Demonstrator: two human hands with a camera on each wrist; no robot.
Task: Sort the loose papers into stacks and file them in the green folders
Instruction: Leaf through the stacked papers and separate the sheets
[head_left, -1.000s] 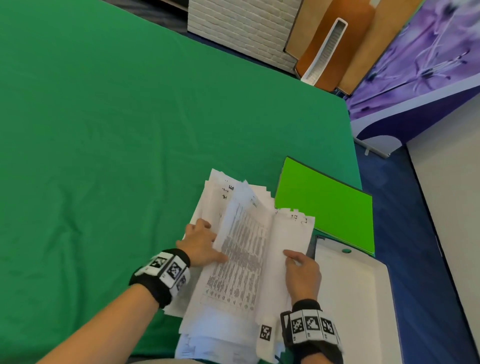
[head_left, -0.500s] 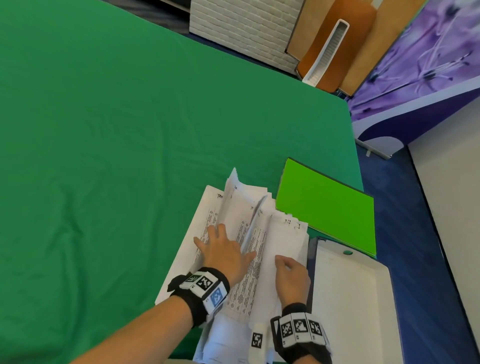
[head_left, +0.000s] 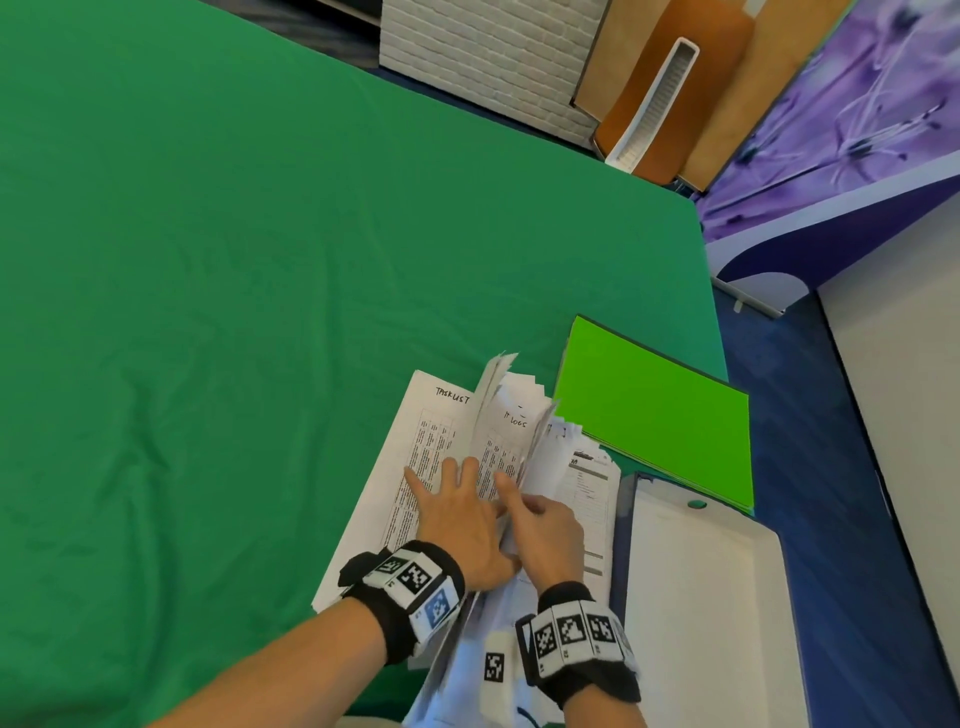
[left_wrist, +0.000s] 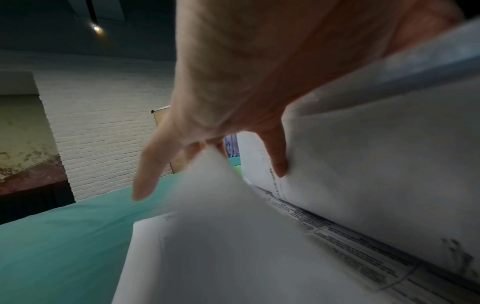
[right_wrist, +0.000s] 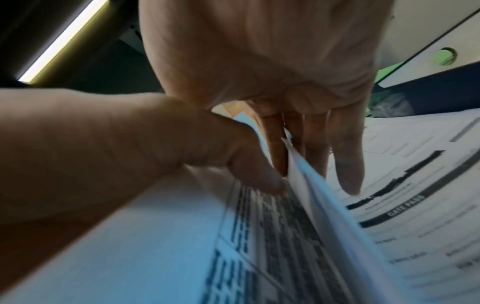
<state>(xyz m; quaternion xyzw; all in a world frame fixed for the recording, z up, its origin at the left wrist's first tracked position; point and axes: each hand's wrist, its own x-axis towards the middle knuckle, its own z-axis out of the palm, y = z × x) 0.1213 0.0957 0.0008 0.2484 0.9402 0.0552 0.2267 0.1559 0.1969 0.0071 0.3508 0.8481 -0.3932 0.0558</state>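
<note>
The left hand (head_left: 457, 514) is pressing flat on the papers (head_left: 415, 467); the right hand (head_left: 545, 530) is pinching thin, floppy, slippery sheets (right_wrist: 306, 185) by the edge.

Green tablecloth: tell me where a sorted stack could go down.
The green tablecloth lies bare left of and beyond the loose papers, up to its far edge. It is crowded at the near right: left hand and right hand in the papers, green folder and white box alongside.
</note>
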